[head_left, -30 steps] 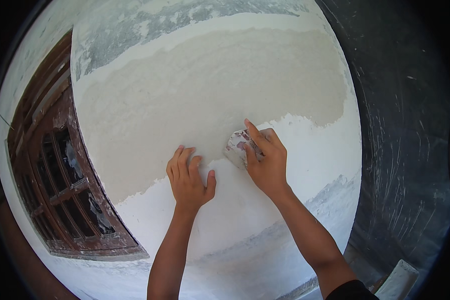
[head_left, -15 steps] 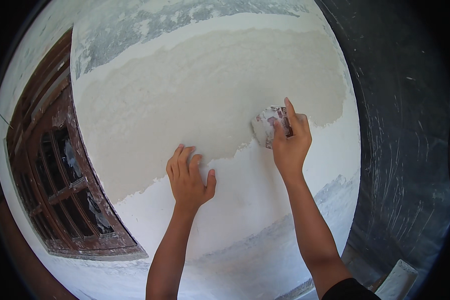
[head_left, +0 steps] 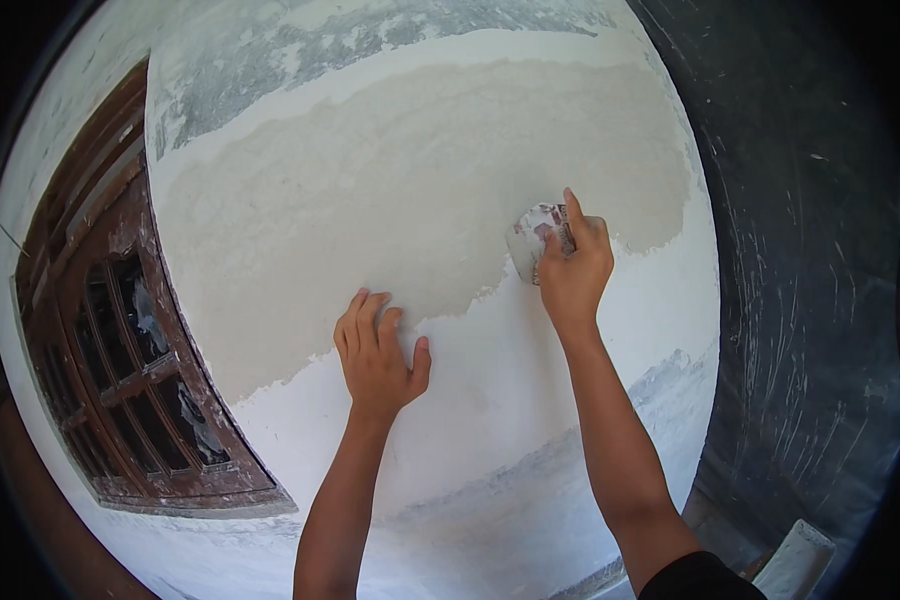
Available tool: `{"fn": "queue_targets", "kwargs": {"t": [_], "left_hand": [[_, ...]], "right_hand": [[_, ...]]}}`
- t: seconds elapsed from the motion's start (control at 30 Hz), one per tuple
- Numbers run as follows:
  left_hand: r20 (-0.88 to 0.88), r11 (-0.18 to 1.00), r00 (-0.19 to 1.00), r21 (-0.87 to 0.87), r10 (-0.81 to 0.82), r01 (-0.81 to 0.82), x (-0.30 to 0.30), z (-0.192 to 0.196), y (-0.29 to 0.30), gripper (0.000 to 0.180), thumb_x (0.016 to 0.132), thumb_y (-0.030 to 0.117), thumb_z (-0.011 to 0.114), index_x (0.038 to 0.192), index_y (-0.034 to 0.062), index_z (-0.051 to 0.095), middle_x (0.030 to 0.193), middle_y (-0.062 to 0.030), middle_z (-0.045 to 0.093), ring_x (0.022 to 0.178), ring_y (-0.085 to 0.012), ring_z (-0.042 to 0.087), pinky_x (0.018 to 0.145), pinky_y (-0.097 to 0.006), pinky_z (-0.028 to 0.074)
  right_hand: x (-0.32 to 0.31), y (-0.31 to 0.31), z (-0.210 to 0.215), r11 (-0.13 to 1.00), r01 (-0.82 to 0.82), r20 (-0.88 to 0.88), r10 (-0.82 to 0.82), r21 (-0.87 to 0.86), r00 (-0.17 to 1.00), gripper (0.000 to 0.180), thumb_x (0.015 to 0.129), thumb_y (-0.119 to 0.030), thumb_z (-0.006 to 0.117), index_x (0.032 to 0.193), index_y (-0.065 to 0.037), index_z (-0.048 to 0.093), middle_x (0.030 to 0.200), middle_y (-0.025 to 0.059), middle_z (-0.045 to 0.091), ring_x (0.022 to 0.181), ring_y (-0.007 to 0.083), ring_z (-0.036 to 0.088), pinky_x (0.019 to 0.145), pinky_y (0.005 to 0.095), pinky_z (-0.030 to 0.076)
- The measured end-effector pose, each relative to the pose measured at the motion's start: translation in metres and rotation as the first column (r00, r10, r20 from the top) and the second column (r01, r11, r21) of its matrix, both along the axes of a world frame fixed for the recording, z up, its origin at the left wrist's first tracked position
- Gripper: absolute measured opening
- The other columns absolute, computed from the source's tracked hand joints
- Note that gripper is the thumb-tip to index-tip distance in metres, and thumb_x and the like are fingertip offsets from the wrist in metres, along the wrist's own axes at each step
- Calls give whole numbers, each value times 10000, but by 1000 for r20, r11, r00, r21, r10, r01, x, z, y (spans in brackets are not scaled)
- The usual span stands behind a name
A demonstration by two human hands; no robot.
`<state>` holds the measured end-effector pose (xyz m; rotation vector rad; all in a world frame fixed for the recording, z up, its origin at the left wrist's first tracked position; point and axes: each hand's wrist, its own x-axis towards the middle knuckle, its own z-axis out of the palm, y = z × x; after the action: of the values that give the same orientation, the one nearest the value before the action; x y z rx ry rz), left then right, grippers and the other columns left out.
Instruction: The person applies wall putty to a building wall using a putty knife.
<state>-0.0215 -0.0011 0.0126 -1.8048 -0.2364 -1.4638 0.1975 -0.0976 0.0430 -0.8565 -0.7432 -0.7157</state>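
In front of me stands a wall with a wide beige-grey patch [head_left: 370, 190] of damp-looking coating, its ragged lower edge meeting a white area [head_left: 480, 370]. My right hand [head_left: 576, 275] grips a flat, stiff-looking piece smeared white with dark red markings [head_left: 532, 240]; its exact kind cannot be told. That piece lies against the wall at the patch's lower edge, thumb on its face and the index finger stretched upward. My left hand [head_left: 373, 350] holds nothing. Its fingers are spread and slightly bent, the tips at or against the wall near the patch's lower edge.
A brown wooden window [head_left: 135, 370] with dark panes and white smears is set in the wall at left. Along the right hangs a dark, scratched sheet or panel [head_left: 800, 300]. A pale, long object [head_left: 795, 560] stands at the lower right.
My right hand, with the flat piece, has shifted slightly up and left along the wall. The left hand has stayed nearly in place.
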Motion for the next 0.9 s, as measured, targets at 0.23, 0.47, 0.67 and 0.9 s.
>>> {"fn": "queue_targets", "kwargs": {"t": [0.23, 0.47, 0.67, 0.9], "left_hand": [[-15, 1000, 1000, 16, -9, 9, -1, 0, 0, 393, 827, 226, 594, 1147, 19, 501, 1282, -191, 514, 1265, -422, 446, 1001, -518, 316], [-6, 1000, 1000, 12, -4, 4, 1, -1, 2, 399, 820, 220, 593, 1152, 18, 502, 1283, -188, 513, 1276, -422, 437, 1007, -520, 314], [3, 1000, 1000, 2, 4, -4, -1, -1, -2, 403, 818, 222, 596, 1154, 20, 501, 1288, -187, 513, 1283, -423, 431, 1013, -524, 312], [-7, 1000, 1000, 5, 13, -13, 2, 0, 0, 406, 824, 223, 595, 1160, 21, 494, 1326, -189, 500, 1313, -434, 409, 1026, -534, 306]], "right_hand": [[-29, 5, -4, 985, -147, 248, 165, -92, 955, 540, 808, 102, 636, 1329, -33, 590, 982, 124, 555, 848, 261, 609, 759, 357, 502], [-28, -1, 4, 990, -132, 264, 138, -39, 955, 528, 832, 111, 598, 1345, -9, 568, 982, 122, 545, 846, 236, 601, 726, 317, 506], [9, -4, 26, 994, -34, -27, 37, 106, 999, 522, 806, 91, 629, 1313, -31, 607, 905, 136, 547, 832, 270, 602, 764, 340, 497], [-20, 18, 18, 984, -131, 283, 160, -117, 946, 525, 806, 76, 646, 1316, -41, 602, 974, 143, 565, 873, 280, 611, 777, 369, 506]]}}
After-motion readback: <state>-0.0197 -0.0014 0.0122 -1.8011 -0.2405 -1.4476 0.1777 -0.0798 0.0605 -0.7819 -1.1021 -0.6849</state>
